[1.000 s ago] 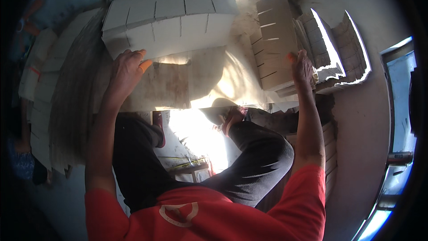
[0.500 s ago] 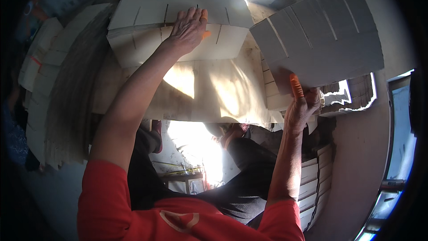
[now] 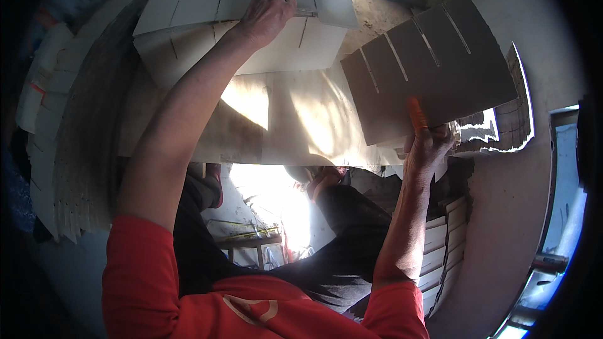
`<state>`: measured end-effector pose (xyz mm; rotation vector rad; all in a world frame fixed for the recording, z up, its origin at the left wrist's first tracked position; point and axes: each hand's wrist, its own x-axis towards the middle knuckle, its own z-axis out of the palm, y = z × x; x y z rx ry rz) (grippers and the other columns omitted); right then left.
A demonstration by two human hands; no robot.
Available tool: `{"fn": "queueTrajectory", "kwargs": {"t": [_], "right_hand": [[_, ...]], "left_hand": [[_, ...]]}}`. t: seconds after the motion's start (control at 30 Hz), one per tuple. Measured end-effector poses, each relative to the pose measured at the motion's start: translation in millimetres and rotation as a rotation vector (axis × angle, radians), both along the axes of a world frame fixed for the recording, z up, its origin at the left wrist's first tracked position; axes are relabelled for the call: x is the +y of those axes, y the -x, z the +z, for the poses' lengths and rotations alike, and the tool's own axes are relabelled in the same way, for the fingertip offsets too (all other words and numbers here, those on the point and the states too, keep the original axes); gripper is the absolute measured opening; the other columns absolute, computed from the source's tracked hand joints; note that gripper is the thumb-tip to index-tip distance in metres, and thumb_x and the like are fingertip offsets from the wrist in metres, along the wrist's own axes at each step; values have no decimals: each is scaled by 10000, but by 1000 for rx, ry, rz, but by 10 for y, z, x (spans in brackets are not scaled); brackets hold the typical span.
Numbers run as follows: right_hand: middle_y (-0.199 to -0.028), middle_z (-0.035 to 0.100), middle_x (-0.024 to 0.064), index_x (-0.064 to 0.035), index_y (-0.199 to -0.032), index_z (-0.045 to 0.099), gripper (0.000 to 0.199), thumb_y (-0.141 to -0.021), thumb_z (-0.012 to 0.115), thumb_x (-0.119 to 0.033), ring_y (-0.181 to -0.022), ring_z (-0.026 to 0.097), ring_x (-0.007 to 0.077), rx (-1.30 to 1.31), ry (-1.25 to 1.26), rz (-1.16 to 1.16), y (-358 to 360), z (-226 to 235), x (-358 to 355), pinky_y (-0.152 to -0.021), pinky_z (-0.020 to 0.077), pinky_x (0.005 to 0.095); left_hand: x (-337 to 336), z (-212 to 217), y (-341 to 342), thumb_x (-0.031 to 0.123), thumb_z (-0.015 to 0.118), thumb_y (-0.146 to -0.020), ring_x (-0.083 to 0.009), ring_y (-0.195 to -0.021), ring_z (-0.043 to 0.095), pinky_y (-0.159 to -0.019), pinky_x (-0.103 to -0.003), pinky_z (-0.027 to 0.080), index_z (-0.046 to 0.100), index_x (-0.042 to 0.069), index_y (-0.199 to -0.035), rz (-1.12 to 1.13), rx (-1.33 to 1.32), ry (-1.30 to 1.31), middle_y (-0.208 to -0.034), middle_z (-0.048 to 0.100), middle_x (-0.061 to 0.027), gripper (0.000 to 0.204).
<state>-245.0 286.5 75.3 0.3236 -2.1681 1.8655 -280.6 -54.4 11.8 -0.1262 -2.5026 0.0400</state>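
Observation:
My left hand point(image 3: 270, 16) is closed, its fingers curled at the near edge of a pale slotted cardboard sheet point(image 3: 188, 6) on top of a stack at the far side of the bench. Just right of the knuckles that edge looks slightly raised; the fingertips are hidden. On the right, my right hand point(image 3: 430, 147) grips a grey slotted cardboard sheet point(image 3: 433, 75) by its near edge. An orange finger cover is on the thumb, which lies on the sheet's upper face, and the other fingers are underneath. The sheet is held tilted, its slots toward the far side.
Sunlit patches fall on the wooden bench point(image 3: 276, 125) in front of me. Tall stacks of board point(image 3: 94, 125) stand at the left. More slotted pieces point(image 3: 440, 251) are piled low at the right, near the wall point(image 3: 496, 213). A small stool point(image 3: 251, 242) is on the floor between my legs.
My left hand has gone from lying flat on the stack to curled at the sheet's edge. The grey sheet in my right hand has tipped and shifted slightly left and nearer.

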Motion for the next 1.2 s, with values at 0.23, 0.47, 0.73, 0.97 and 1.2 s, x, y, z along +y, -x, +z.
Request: {"fn": "queueTrajectory", "kwargs": {"t": [0.23,0.47,0.73,0.97,1.2], "right_hand": [[-539,574,2,-36,-780,688,94,-813,739,-108,-334,439,55,-206,44,236,-90,-91,-190,-318,280,205],[-633,637,34,-5,-800,685,74,-830,708,-68,-360,495,72,-198,148,221,-184,-57,-349,-303,331,199],[-626,637,44,-3,-837,690,70,-846,697,-72,-361,498,79,-193,93,183,-236,-38,-373,-317,344,205],[-610,621,33,-9,-848,690,81,-850,702,-89,-364,488,75,-204,24,161,-211,-97,-402,-328,340,209],[-596,608,29,6,-816,681,88,-851,696,-74,-369,485,70,-202,5,231,-147,-187,-434,-337,343,214]], "left_hand": [[-57,265,-96,38,596,-778,-294,-594,609,-571,-393,480,638,2,-772,43,-49,-731,-654,626,-138,56],[-102,240,-157,51,592,-780,-223,-744,563,-592,-348,496,596,14,-866,-90,170,-166,-787,577,-90,94],[278,18,-383,12,558,-738,-202,-891,504,-594,-310,516,546,-18,-905,-120,71,383,-889,496,-80,170],[559,-20,-656,44,583,-705,-211,-869,481,-581,-294,493,579,-52,-917,-218,65,343,-949,503,-94,233],[856,-157,-907,79,595,-667,-220,-913,461,-634,-283,484,608,-82,-946,-353,123,147,-1039,525,-125,322]]}}
